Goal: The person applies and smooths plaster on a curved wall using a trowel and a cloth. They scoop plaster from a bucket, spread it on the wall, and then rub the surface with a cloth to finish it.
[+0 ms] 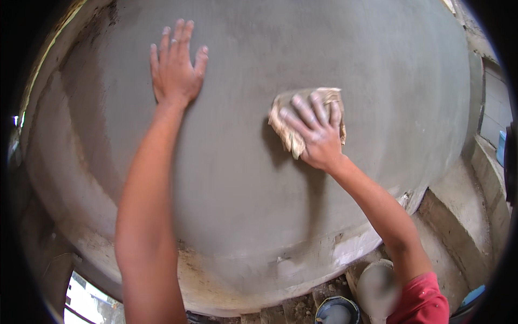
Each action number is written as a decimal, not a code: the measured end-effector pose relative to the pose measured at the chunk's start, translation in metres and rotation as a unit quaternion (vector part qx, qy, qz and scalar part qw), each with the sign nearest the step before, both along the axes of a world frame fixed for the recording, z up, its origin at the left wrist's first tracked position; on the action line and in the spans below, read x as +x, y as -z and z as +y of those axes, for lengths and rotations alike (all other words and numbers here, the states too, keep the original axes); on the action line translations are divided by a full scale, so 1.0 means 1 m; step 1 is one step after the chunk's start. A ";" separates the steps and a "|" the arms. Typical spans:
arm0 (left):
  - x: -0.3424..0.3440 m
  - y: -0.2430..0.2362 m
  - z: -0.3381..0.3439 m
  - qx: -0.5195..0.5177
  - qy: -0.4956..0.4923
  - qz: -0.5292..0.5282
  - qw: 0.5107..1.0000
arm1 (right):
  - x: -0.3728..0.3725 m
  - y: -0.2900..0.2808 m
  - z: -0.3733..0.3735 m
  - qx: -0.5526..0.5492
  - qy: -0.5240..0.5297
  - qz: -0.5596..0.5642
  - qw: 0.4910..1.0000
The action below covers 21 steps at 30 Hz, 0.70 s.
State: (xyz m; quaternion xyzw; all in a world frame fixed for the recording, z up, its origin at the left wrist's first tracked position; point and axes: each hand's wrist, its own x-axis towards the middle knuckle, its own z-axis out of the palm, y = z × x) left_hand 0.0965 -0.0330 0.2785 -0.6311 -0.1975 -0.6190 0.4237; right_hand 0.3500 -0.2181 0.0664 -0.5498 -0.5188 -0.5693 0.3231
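Flat against a wall of smooth grey plaster (232, 135) rests my left hand (177, 70), its fingers stretched upward and nothing in it. To its right, my right hand (315, 121) presses a crumpled beige cloth (290, 135) to the same wall. The cloth's folded edges stick out around the spread fingers, and its shadow falls below on the plaster. What the palm covers is hidden.
At the wall's foot stand a dark bucket (337, 311) holding grey liquid and a round pale container (376, 286), partly behind my red sleeve (421, 302). Concrete steps (458, 216) rise at the right. A blue container (501, 148) sits at the far right edge.
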 end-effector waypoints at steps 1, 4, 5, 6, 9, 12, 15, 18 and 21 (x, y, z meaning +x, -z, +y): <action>0.003 0.021 -0.002 -0.016 0.000 0.011 1.000 | -0.002 0.013 -0.003 -0.041 -0.017 -0.036 0.998; 0.004 0.057 -0.017 -0.041 -0.006 0.031 0.999 | 0.012 -0.025 -0.007 0.035 -0.008 -0.009 0.999; -0.001 0.061 -0.020 -0.048 -0.016 0.039 0.998 | 0.011 -0.050 -0.005 0.083 0.010 0.019 0.996; 0.003 0.061 -0.025 -0.059 -0.011 0.042 0.997 | 0.017 -0.071 -0.005 0.134 0.025 0.055 0.989; 0.004 0.061 -0.032 -0.087 0.004 0.053 0.995 | 0.011 -0.094 0.002 0.190 0.059 0.110 0.974; 0.000 0.066 -0.032 -0.089 -0.006 0.045 0.995 | -0.011 -0.031 0.007 0.088 0.025 0.049 0.995; -0.007 0.092 -0.036 -0.109 -0.016 0.047 0.993 | -0.016 0.010 0.001 0.009 -0.047 -0.009 0.999; 0.000 0.132 -0.040 -0.143 0.006 0.051 0.988 | 0.001 -0.028 -0.009 0.048 -0.005 0.012 0.999; 0.007 0.150 -0.043 -0.164 0.018 0.033 0.986 | -0.003 -0.074 0.006 0.195 0.006 0.141 0.971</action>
